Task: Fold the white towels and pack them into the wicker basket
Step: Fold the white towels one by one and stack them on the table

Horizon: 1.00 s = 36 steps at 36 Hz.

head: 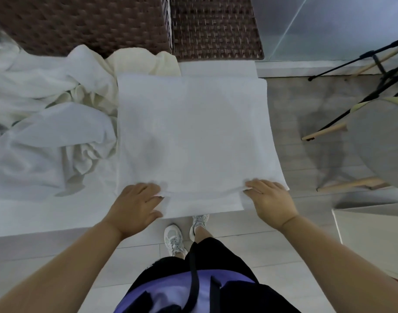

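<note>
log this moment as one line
stage: folding | left grip: holds towel near edge | right grip: holds same edge | pile: unfolded, left of towel | basket: beyond towel

The flat folded white cloth towel (193,132) lies spread before me. Crumpled white towels (46,123) heap just left of it. The dark brown woven wicker basket (216,30) stands at the far edge.
</note>
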Motion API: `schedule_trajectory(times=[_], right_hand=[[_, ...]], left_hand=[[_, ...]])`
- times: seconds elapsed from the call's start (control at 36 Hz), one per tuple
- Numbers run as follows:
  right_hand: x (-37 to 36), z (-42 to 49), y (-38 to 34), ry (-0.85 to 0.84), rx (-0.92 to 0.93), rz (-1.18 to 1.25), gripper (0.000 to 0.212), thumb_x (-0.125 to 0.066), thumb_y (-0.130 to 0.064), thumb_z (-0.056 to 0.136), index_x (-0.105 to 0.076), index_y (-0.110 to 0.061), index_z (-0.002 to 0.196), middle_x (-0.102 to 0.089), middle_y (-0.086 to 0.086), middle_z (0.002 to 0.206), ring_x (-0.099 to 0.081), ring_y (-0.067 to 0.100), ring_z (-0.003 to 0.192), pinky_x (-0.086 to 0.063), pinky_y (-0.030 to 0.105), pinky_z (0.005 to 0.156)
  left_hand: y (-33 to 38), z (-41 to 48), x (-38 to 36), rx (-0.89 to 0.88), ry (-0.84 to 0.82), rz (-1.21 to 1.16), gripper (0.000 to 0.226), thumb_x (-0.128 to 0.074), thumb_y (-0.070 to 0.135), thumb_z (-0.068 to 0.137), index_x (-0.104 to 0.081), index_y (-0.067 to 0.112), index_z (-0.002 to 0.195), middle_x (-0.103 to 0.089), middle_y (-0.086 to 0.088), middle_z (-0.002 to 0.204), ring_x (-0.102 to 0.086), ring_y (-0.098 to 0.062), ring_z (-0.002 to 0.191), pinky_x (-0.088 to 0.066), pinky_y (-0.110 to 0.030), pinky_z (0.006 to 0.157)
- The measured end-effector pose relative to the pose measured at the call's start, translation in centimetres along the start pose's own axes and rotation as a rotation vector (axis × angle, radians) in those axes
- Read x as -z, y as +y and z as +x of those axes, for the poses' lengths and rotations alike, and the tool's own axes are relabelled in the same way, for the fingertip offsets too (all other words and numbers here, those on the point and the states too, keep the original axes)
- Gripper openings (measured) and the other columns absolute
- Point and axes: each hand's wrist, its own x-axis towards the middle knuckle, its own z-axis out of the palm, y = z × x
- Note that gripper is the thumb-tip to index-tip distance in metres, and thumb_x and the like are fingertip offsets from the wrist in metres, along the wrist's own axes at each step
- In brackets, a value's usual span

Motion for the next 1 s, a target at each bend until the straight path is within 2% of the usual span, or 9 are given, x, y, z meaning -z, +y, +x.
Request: schedule_trajectory(times=[0.06,0.17,0.36,0.5,0.58,0.67,0.78,0.89,1.0], right_hand=[[-0.1,-0.3,-0.4,-0.037,-0.041,0.001,0.025,-0.083,-0.007,0.062,-0.075,-0.012,0.085,-0.070,0.006,0.101,-0.069,0.030,0.089,-0.054,0.041,0.068],[0.1,-0.4,-1.5,-0.068,-0.115,0.014,0.042,-0.090,-0.026,0.056,-0.073,-0.011,0.091,-0.068,0.004,0.103,-0.068,0.029,0.094,-0.055,0.042,0.073],[0.5,0.3,-3.7,-0.185,-0.208,-0.069,0.058,-0.083,-0.052,0.057,-0.068,-0.006,0.090,-0.065,0.006,0.098,-0.064,0.033,0.092,-0.054,0.046,0.077],[0.0,0.2,-4.3,-0.167,-0.231,-0.077,0.062,-0.060,-0.063,0.071,-0.067,-0.005,0.094,-0.063,0.005,0.108,-0.061,0.033,0.097,-0.051,0.049,0.079],[-0.5,0.2,-4.2,-0.118,-0.243,-0.058,0.050,-0.048,-0.051,0.078,-0.068,-0.007,0.092,-0.065,0.004,0.105,-0.063,0.032,0.095,-0.052,0.045,0.077],[-1.1,0.0,-3.5,-0.021,-0.215,-0.027,0.019,-0.061,-0.020,0.077,-0.069,-0.007,0.087,-0.067,0.006,0.098,-0.066,0.032,0.089,-0.053,0.041,0.073],[-0.9,0.0,-2.0,-0.036,-0.279,0.047,0.004,-0.070,-0.001,0.074,-0.068,-0.003,0.072,-0.067,0.008,0.086,-0.067,0.031,0.073,-0.054,0.037,0.063],[-0.3,-0.1,-1.0,-0.175,-0.358,0.152,0.003,-0.073,0.002,0.077,-0.070,0.002,0.077,-0.068,0.010,0.090,-0.066,0.034,0.072,-0.055,0.041,0.055],[0.8,0.6,-0.7,-0.269,-0.400,0.168,0.014,-0.058,-0.003,0.091,-0.071,0.002,0.095,-0.066,0.010,0.107,-0.064,0.033,0.090,-0.054,0.040,0.069]], left_hand=[[-0.1,-0.2,-0.4,0.022,0.027,-0.023,0.039,-0.048,0.043,0.078,-0.070,0.017,0.097,-0.062,-0.001,0.108,-0.049,-0.021,0.098,-0.050,-0.038,0.074],[-0.1,0.1,-0.9,0.046,0.116,-0.072,0.028,-0.049,0.031,0.085,-0.069,0.013,0.090,-0.062,-0.003,0.101,-0.050,-0.023,0.092,-0.049,-0.039,0.071],[0.9,1.0,-0.3,-0.023,0.208,0.028,0.025,-0.047,0.013,0.081,-0.065,0.007,0.064,-0.067,-0.007,0.082,-0.058,-0.028,0.061,-0.046,-0.030,0.048],[1.0,1.6,1.0,0.225,0.080,-0.144,0.032,-0.038,0.026,0.083,-0.062,0.013,0.066,-0.061,0.003,0.070,-0.052,-0.021,0.053,-0.040,-0.025,0.047],[0.5,1.7,1.1,0.297,0.060,-0.244,0.032,-0.033,0.031,0.084,-0.057,0.015,0.071,-0.052,0.006,0.067,-0.049,-0.017,0.058,-0.034,-0.024,0.053],[0.2,1.5,1.3,0.216,0.069,-0.207,0.032,-0.034,0.029,0.087,-0.058,0.013,0.074,-0.053,0.003,0.069,-0.050,-0.019,0.058,-0.037,-0.025,0.052],[0.1,0.9,1.2,0.063,0.056,-0.111,0.026,-0.041,0.022,0.086,-0.061,0.010,0.074,-0.055,-0.002,0.072,-0.050,-0.022,0.055,-0.039,-0.026,0.052],[0.1,0.0,1.2,0.028,-0.011,-0.095,0.024,-0.044,0.020,0.082,-0.065,0.007,0.082,-0.059,-0.007,0.083,-0.055,-0.024,0.062,-0.047,-0.029,0.056],[0.5,-0.1,1.6,0.086,-0.046,-0.140,0.027,-0.045,0.017,0.084,-0.069,0.006,0.079,-0.063,-0.006,0.081,-0.060,-0.026,0.063,-0.053,-0.034,0.053]])
